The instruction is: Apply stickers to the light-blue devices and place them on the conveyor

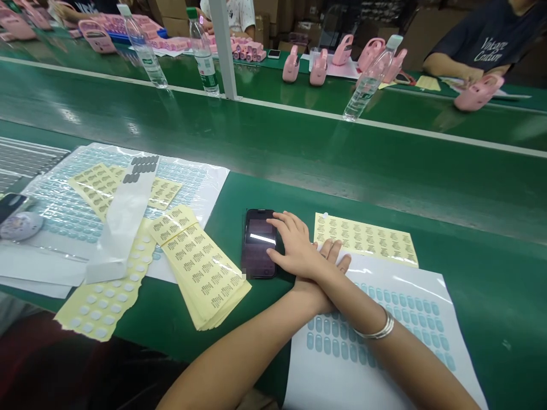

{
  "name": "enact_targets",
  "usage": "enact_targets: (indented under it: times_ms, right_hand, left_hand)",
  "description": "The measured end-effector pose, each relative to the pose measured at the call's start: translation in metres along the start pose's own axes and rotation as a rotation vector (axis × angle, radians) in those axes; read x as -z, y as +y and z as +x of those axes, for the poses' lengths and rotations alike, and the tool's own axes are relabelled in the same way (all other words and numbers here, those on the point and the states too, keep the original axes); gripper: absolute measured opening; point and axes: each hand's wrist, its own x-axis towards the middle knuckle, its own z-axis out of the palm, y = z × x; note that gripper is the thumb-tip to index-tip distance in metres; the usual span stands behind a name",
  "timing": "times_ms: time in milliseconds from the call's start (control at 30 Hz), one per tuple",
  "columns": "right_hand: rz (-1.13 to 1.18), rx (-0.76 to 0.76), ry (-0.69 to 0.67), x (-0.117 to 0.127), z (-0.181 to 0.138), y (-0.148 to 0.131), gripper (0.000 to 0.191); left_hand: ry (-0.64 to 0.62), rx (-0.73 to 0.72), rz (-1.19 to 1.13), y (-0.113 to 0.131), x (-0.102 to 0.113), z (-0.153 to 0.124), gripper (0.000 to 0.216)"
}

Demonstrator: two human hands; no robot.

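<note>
My arms cross at the wrists, the right one on top. My right hand point(294, 245), fingers spread, reaches over the edge of a black smartphone point(258, 250) lying on the green table; its fingertips are at the screen's right side. Under that wrist, my left hand point(329, 259) lies flat with its fingers extended, partly hidden. Its fingers are by the near edge of a yellow sheet of printed labels point(367, 236) and the top of a white sheet point(405, 279) bearing rows of pale blue oval stickers point(401, 299). A silver bracelet circles my right forearm.
Left of the phone lie a stack of yellow label sheets point(205, 267), a torn sheet with white ovals point(111, 302), a white strip point(123, 222) and a large sticker sheet point(209, 182). Beyond, water bottles point(367, 85) and pink devices point(318, 68) stand; people sit opposite.
</note>
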Motion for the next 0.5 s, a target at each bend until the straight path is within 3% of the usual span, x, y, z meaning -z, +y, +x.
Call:
enact_targets:
  times_ms: [500]
  right_hand:
    - [0.019, 0.016, 0.033, -0.0004, 0.0, -0.0018, 0.05]
  left_hand:
    - [0.024, -0.003, 0.011, -0.0012, -0.0031, 0.0015, 0.063]
